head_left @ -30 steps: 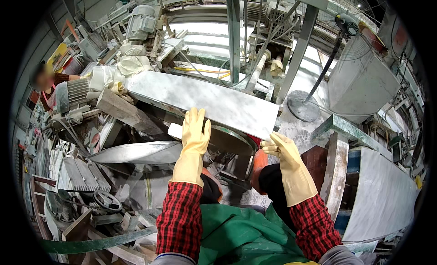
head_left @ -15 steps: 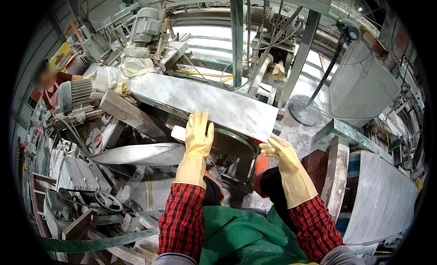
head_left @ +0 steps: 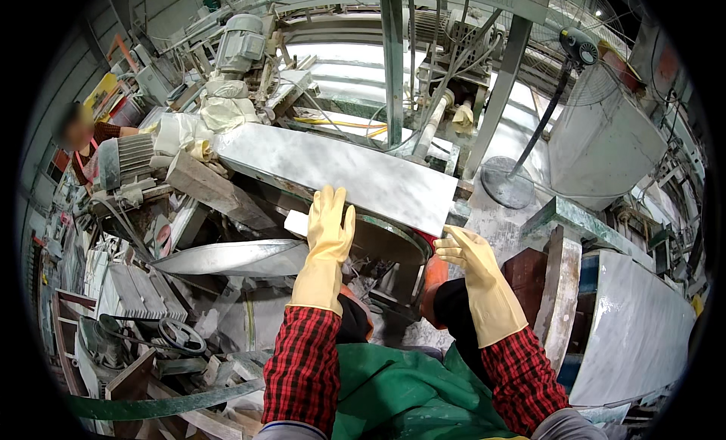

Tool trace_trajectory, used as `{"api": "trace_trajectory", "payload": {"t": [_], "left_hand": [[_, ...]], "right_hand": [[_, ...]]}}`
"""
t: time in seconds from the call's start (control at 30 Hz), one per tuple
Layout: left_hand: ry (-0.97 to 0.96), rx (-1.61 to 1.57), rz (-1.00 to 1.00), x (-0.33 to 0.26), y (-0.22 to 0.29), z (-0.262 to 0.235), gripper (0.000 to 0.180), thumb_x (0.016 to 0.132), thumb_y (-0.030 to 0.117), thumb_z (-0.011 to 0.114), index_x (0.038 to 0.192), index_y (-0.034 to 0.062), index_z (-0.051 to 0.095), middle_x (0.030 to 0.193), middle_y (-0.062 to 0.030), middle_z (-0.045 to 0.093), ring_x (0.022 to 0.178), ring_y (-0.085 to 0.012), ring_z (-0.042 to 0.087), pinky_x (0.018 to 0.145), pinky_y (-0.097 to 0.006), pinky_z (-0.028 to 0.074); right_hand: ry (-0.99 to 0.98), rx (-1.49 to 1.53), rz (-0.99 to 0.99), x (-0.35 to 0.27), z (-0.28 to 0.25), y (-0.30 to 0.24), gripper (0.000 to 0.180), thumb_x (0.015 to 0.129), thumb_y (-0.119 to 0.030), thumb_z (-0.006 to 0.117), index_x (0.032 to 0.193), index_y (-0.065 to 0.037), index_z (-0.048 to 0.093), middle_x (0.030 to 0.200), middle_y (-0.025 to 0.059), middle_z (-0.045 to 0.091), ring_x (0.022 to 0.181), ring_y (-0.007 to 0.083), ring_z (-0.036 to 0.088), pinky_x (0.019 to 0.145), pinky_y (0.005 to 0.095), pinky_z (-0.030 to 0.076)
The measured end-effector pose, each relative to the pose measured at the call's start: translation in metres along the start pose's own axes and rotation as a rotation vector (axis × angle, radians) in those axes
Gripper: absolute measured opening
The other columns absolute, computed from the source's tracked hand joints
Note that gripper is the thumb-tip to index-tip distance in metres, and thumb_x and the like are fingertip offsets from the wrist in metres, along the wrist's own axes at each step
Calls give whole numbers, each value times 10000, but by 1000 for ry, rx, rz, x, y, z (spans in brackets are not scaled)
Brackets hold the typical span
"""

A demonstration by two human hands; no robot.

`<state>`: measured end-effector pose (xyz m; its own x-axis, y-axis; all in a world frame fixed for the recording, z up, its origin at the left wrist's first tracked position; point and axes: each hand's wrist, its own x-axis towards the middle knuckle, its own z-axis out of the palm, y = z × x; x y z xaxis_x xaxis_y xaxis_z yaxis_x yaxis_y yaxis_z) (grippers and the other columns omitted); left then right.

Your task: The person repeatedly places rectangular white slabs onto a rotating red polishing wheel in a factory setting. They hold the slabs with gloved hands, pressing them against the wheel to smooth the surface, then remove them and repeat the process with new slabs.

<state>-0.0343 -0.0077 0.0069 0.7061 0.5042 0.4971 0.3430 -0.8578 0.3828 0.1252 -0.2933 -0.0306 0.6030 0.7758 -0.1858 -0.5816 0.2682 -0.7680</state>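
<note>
A long, pale grey-veined stone slab (head_left: 340,170) lies slantwise ahead of me, its right end nearer. My left hand (head_left: 329,227), in a cream rubber glove, is at the slab's front edge with its fingers stretched out flat. Beside that hand a small white block (head_left: 296,224) shows in part. In a matching glove, my right hand (head_left: 470,257) is by the slab's near right corner, fingers extended and pointing left. Whether those fingertips touch the stone I cannot tell. Neither hand has anything in its grasp.
A dusty motor (head_left: 242,43) stands behind the slab's far left end. A pedestal fan (head_left: 578,47) is at the back right. Another curved-looking pale slab (head_left: 635,326) leans at the right. A handwheel (head_left: 181,336) sits low left. Another person's sleeve (head_left: 107,130) shows far left.
The slab has shifted slightly to the left along its length. My right hand has moved a little left with its corner; my left hand stays nearly in place.
</note>
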Motion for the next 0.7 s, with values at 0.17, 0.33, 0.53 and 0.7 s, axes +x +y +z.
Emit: {"api": "trace_trajectory", "payload": {"t": [0.17, 0.33, 0.53, 0.7], "left_hand": [[12, -7, 10, -2, -6, 2, 447, 928, 188, 642, 1343, 40, 564, 1400, -256, 501, 1300, -498, 437, 1111, -500, 357], [-51, -7, -1, 2, -1, -3, 447, 931, 168, 635, 1348, 33, 551, 1424, -233, 472, 1318, -484, 418, 1105, -492, 365], [-32, 5, 22, 2, 0, -3, 424, 927, 172, 637, 1317, 23, 564, 1358, -238, 506, 1259, -487, 453, 1073, -499, 385], [2, 7, 40, 1, -3, -1, 421, 929, 177, 629, 1319, 32, 566, 1352, -245, 507, 1254, -490, 456, 1067, -504, 388]], "right_hand": [[-29, 10, -24, 0, 7, 0, 460, 987, -168, 589, 1357, 84, 482, 1107, 288, 678, 884, 322, 734, 803, 391, 627], [-64, -13, 7, 1, 1, -3, 511, 985, -207, 598, 1390, 74, 463, 1126, 259, 678, 934, 301, 727, 853, 368, 614], [-73, -18, -1, 0, 3, -2, 525, 978, -222, 614, 1391, 68, 466, 1123, 254, 682, 931, 293, 728, 855, 369, 616], [-42, -40, 15, 0, 7, -3, 504, 985, -233, 604, 1376, 64, 489, 1102, 246, 690, 924, 281, 729, 849, 366, 615]]}}
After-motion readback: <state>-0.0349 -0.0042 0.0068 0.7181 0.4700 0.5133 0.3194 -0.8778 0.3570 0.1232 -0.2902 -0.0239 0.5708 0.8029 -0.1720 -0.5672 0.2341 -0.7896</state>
